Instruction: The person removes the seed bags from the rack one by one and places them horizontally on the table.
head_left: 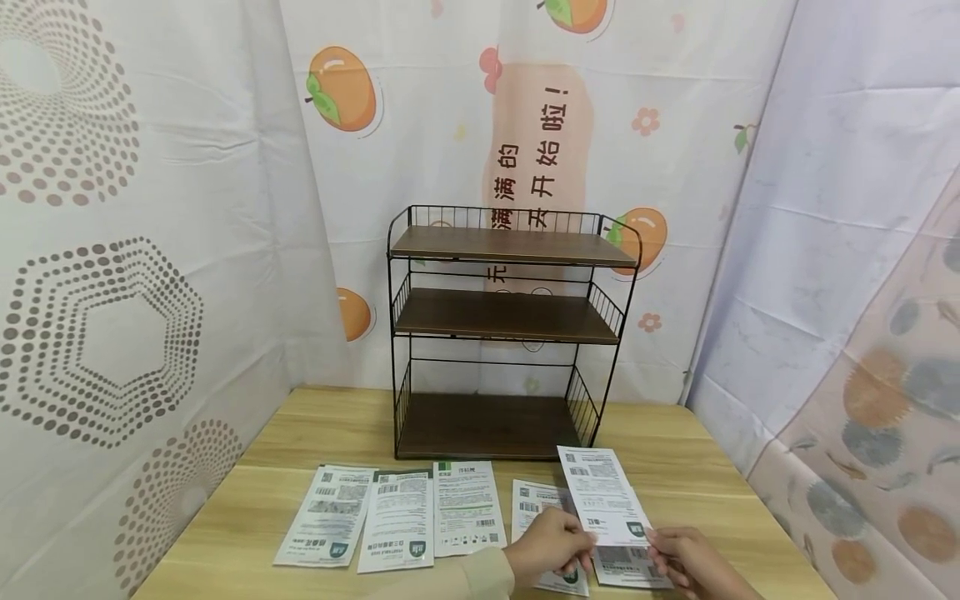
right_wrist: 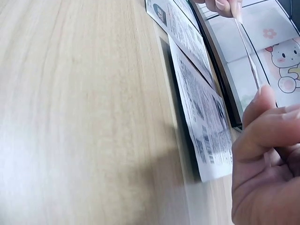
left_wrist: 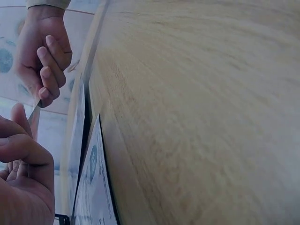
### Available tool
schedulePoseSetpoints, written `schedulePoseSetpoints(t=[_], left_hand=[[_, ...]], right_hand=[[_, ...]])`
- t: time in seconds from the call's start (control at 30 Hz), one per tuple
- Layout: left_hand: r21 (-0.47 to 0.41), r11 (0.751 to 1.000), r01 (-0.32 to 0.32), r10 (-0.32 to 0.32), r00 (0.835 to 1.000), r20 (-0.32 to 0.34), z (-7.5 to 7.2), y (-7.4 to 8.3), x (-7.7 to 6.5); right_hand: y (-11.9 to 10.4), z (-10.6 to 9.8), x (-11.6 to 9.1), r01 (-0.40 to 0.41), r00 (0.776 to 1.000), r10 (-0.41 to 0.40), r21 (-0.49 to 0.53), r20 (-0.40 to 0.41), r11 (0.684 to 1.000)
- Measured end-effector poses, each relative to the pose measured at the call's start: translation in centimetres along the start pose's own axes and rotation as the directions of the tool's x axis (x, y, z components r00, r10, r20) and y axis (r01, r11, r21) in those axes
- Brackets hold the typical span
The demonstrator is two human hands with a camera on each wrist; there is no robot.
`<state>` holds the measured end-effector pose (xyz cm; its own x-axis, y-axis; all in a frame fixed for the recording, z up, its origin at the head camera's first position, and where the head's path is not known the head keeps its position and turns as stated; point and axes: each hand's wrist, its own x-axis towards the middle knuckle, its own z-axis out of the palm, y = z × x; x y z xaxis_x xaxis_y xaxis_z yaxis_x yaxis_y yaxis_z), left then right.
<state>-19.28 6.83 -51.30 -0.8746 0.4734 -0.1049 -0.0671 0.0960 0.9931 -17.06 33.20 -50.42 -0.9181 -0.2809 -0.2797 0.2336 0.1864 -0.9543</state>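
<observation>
A white seed packet (head_left: 600,496), printed with text and a barcode, is held raised and tilted above the table. My left hand (head_left: 551,546) pinches its lower left corner, and my right hand (head_left: 690,558) pinches the lower right one. Beneath it lie two more packets, one to the left (head_left: 536,500) and one to the right (head_left: 626,562), both partly covered. Seen from the right wrist, the held packet (right_wrist: 248,49) is nearly edge-on between both hands.
Three similar packets, a left one (head_left: 326,517), a middle one (head_left: 397,521) and a green-topped one (head_left: 467,508), lie side by side on the wooden table (head_left: 330,425). Behind them stands a three-tier shelf (head_left: 506,317) with a black wire frame. Patterned curtains (head_left: 420,150) surround the table.
</observation>
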Motion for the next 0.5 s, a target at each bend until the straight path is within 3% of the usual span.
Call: schedulePoseSetpoints(t=[0.27, 0.5], left_hand=[[0.024, 0.999, -0.027, 0.027, 1.0, 0.004, 1.1, 0.3, 0.2], [-0.016, 1.0, 0.002, -0.001, 0.999, 0.037, 1.8, 0.3, 0.9]], right_hand=[[0.3, -0.9, -0.7, -0.028, 1.0, 0.028, 0.027, -0.011, 0.999], [0.7, -1.7, -1.2, -0.068, 0.995, 0.069, 0.021, -0.066, 0.997]])
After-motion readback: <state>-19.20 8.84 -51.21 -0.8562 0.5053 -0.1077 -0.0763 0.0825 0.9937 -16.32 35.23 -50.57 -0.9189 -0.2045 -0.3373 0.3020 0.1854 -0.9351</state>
